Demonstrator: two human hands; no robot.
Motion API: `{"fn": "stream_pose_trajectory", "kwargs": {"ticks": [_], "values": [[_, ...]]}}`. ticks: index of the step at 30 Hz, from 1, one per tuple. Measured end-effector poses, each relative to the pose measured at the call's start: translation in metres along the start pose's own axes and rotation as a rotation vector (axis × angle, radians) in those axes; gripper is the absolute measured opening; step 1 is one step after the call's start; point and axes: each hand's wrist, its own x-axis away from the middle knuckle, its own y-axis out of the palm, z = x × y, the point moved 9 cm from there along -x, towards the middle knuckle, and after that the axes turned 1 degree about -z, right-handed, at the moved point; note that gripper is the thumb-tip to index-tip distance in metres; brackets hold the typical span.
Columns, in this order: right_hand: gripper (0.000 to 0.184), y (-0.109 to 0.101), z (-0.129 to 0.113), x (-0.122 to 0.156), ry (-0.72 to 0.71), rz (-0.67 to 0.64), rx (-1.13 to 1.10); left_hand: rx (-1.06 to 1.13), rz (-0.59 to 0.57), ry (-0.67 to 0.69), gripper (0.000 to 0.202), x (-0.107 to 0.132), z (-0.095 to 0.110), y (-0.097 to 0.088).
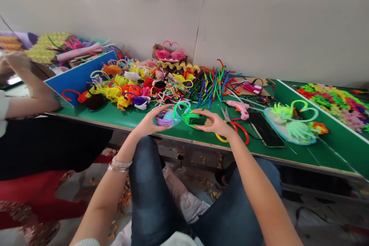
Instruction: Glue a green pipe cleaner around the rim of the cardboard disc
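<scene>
Both my hands are full, held apart, one piece each. Left hand (pixel 148 123) clamped on purple-and-blue swan (pixel 165 120); right hand (pixel 216 123) clamped on green swan (pixel 192 118). Swans face each other over the near edge of the green table (pixel 313 156), looped necks curving up between them; too small to tell if those touch.

Clock from the swans: pink swan pair (pixel 170 54) at 12, by the pale panel (pixel 138 19). Loose pipe cleaners (pixel 218 86), mostly blue, green, red, at 1. Pink glue gun (pixel 242 109) between 2 and 3. Scissors (pixel 226 115), blades spread, at 3, just beside my right hand. Dark-screened phone (pixel 266 128) at 3, then a green-and-yellow swan pair (pixel 300 130) farther out. Heap of bundled pieces (pixel 123 92) at 10, blue divider (pixel 83 78) beyond. Co-worker's arm (pixel 31 103) at 9.
</scene>
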Motion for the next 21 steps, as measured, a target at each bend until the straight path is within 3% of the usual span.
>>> {"fn": "stream_pose_trajectory", "kwargs": {"ticks": [6,13,16,21], "values": [[0.052,-0.001,-0.002,0.000,0.003,-0.013,-0.027,-0.042,0.014,0.106,0.048,0.000,-0.005,0.002],[0.054,-0.001,0.002,0.001,-0.025,-0.014,-0.080,-0.125,0.037,0.019,0.051,0.007,-0.012,-0.007],[0.065,-0.002,0.010,0.002,0.013,0.004,-0.127,-0.141,0.118,-0.068,0.051,0.023,-0.021,-0.023],[0.064,-0.004,0.008,0.002,0.012,0.025,-0.087,-0.224,0.400,-0.209,0.052,0.070,-0.048,-0.066]]}}
